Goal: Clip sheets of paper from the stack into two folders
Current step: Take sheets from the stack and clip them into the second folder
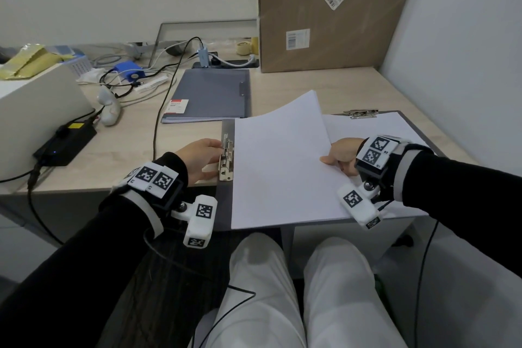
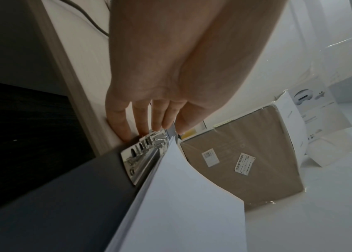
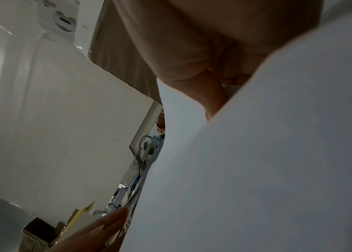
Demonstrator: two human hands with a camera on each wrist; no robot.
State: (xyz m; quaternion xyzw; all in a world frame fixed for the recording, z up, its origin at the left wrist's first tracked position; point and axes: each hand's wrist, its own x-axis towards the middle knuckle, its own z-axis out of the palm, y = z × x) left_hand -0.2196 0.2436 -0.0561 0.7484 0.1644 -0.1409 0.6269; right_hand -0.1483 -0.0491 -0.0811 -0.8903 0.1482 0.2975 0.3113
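Sheets pinched by right hand, left hand fingers apparently straight on clip.

The raised sheets are hiding the right hand's fingers and covering most of the open folder.

Closed folder lies behind open folder; box stands behind both.

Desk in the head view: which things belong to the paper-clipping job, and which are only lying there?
Job: open folder, its metal clip, held sheets, closed grey folder, left hand, right hand.

Lying about: cardboard box, blue device, black adapter, tape rolls.
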